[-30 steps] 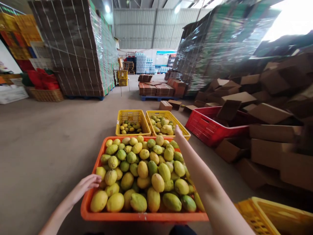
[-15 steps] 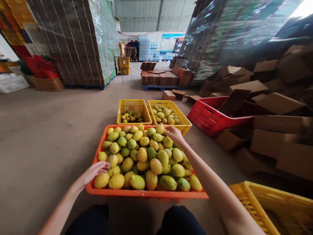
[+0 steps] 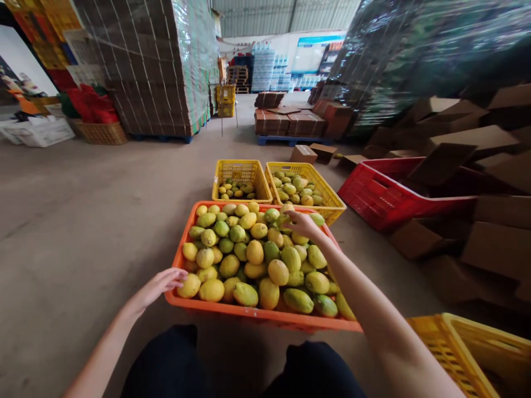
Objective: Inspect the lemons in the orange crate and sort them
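The lemon-shaped, yellow-green fruits (image 3: 254, 251) lie heaped in an orange crate (image 3: 265, 315) on the floor in front of the person's knees, several of them standing above its rim. The right hand (image 3: 306, 225) reaches over the far right part of the heap, fingers partly spread and curved down at the fruit there; whether it has hold of one cannot be told. The left hand (image 3: 162, 281) is open and loosely bent, apparently empty, its fingertips just beside or touching a yellow fruit (image 3: 189, 286) at the near left corner. With fruit piled this loosely, the sound way seems to be to cup one piece round its middle with the whole hand and lift it upward rather than drag it, since a pull sideways could set its neighbours rolling over the low rim. A light touch with the finger pads should spare the skins, and the flat left palm is well placed to check a piece that slips on that side. Just beyond stand two yellow crates, the left one (image 3: 238, 162) with a shallow layer of fruit, the right one (image 3: 332, 212) fuller. To the right are a red crate (image 3: 369, 190) and piled cardboard boxes (image 3: 493, 243), with another yellow crate (image 3: 433, 338) nearer the person.
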`<state>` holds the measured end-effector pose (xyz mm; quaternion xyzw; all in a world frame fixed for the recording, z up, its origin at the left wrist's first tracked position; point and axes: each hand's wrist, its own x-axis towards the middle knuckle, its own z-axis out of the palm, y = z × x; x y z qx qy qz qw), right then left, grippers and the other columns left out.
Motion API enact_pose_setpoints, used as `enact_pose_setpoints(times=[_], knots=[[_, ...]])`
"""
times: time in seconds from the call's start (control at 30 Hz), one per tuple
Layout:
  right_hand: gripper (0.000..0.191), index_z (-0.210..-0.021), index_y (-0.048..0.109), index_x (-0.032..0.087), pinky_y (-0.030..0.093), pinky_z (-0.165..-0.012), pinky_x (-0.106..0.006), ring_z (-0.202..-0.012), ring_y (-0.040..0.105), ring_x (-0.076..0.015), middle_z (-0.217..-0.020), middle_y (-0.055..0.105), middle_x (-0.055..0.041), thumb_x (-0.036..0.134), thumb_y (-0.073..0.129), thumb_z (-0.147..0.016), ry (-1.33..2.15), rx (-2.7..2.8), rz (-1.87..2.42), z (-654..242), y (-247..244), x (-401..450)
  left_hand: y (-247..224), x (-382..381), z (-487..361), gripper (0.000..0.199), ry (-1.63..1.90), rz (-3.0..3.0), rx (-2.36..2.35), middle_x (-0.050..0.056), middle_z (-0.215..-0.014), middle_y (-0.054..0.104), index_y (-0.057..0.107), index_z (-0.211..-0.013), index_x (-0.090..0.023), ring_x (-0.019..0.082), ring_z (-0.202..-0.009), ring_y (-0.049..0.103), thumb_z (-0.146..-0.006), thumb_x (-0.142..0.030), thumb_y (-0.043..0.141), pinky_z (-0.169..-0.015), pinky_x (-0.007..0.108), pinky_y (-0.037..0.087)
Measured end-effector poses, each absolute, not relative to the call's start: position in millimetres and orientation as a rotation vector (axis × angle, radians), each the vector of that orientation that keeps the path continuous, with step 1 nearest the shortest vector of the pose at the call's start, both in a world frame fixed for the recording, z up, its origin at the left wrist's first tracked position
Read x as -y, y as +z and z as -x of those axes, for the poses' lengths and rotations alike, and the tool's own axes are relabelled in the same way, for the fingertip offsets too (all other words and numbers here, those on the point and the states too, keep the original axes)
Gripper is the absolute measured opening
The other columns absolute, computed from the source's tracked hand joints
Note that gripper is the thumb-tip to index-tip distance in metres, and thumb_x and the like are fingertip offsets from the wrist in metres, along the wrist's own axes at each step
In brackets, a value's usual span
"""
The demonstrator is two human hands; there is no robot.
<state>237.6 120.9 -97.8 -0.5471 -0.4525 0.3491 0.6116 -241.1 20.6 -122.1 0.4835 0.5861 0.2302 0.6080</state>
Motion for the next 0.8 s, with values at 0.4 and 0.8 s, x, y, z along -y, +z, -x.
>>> enact_pose_setpoints(times=[0.4, 0.8], knots=[[0.034, -0.103, 0.072, 0.018, 0.064, -0.068, -0.037, -0.082, 0.075, -0.0219, -0.089, 0.074, -0.0069, 0.041, 0.047, -0.103, 0.774, 0.166, 0.353, -228.9, 38.7, -12.9, -131.8, -73.9, 150.9, 0.039, 0.516, -1.351, -1.045, 0.009, -0.111, 0.082, 0.08, -0.099, -0.022, 0.025, -0.096, 0.075, -0.082, -0.057, 0.074, -0.093, 0.037, 0.054], [0.017, -0.11, 0.063, 0.023, 0.062, -0.049, -0.024, -0.07, 0.065, -0.0153, -0.088, 0.067, -0.0003, 0.032, 0.061, -0.095, 0.951, -0.508, 0.557, -218.3, -30.8, 5.9, -105.3, -126.0, 33.8, 0.031, 0.23, -2.243, -1.024, 0.011, -0.131, 0.076, 0.074, -0.12, -0.019, 0.028, -0.124, 0.069, -0.101, -0.021, 0.049, -0.116, 0.043, 0.05]])
